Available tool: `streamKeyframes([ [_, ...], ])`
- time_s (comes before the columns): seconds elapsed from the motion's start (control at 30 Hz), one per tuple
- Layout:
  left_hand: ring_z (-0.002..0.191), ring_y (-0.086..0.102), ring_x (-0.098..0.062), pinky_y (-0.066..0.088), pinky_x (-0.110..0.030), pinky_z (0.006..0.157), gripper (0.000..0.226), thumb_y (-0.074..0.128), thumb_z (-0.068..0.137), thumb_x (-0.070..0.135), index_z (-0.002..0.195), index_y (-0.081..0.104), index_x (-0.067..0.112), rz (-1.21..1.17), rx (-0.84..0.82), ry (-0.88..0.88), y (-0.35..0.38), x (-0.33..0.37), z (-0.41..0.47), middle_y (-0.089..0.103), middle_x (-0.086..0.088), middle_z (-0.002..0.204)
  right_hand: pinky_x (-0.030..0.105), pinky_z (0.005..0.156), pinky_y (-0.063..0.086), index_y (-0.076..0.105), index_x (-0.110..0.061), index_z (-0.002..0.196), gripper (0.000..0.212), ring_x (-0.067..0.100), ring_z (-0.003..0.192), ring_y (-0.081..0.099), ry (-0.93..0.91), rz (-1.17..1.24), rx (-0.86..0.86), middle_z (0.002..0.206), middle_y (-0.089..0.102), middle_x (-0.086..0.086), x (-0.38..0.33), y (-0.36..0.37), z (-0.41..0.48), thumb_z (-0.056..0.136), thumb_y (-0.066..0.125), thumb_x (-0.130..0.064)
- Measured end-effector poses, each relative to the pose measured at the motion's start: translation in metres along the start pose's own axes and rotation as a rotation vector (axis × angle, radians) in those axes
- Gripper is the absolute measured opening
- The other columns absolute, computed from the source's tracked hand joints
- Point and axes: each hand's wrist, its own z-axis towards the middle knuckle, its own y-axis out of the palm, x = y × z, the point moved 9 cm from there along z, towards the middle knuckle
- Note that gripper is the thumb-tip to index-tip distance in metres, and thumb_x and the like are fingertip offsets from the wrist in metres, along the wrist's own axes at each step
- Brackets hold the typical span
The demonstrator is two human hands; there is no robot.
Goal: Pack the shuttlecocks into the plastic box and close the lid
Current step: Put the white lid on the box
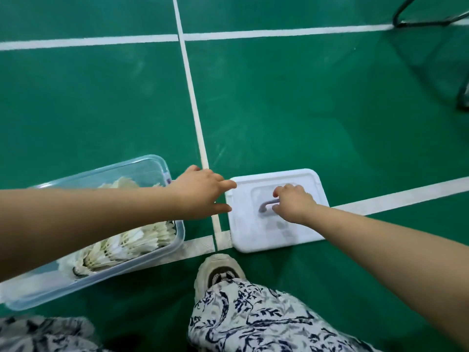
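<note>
The plastic box [180, 233] sits open in the lower left of the frame. It is a clear, blue-tinted rectangle with rounded corners, set at a slant. Inside it the shuttlecocks [132, 240], white and feathered, lie on their sides nested into rows, with more of them near the far wall. The lid [253, 232], white with rounded corners, lies flat at lower centre, right of the box and apart from it. The right hand [294, 203] grips the grey handle [266, 203] in its recessed middle.
</note>
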Motion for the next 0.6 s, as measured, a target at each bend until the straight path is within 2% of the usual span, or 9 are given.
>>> streamKeyframes([
  [0.23,0.124,0.045,-0.02,0.034,-0.04,0.1,0.056,0.036,0.087,0.058,0.136,0.029,0.032,-0.019,0.004,-0.025,0.005,-0.009,0.0,0.052,0.003,0.133,0.038,0.083,0.03,0.054,-0.019,0.112,0.027,0.026,0.107,0.05,-0.065,-0.233,-0.005,0.113,0.06,0.004,0.001,0.01,0.014,0.092,0.037,-0.013],
  [0.37,0.124,0.046,-0.02,0.033,-0.039,0.1,0.052,0.036,0.089,0.055,0.135,0.032,0.03,-0.043,0.045,-0.039,-0.006,-0.015,-0.01,0.052,0.002,0.133,0.038,0.086,0.03,0.055,-0.019,0.107,0.026,0.025,0.1,0.05,-0.053,-0.326,0.007,0.108,0.062,0.002,0.001,-0.003,0.015,0.091,0.036,-0.01],
  [0.47,0.124,0.046,-0.02,0.033,-0.038,0.1,0.05,0.035,0.09,0.052,0.135,0.033,0.029,-0.054,0.087,-0.06,-0.02,-0.027,-0.025,0.052,0.002,0.134,0.037,0.079,0.03,0.052,-0.021,0.104,0.023,0.026,0.093,0.047,-0.04,-0.251,0.04,0.109,0.061,0.004,-0.005,-0.025,0.014,0.093,0.033,-0.014],
  [0.6,0.124,0.046,-0.021,0.033,-0.036,0.102,0.051,0.035,0.091,0.052,0.137,0.032,0.03,-0.08,0.139,-0.121,-0.035,-0.052,-0.054,0.052,0.001,0.133,0.036,0.077,0.032,0.043,-0.019,0.094,0.014,0.028,0.094,0.047,-0.06,-0.063,0.099,0.111,0.059,0.009,-0.032,-0.067,0.005,0.097,0.029,-0.021],
])
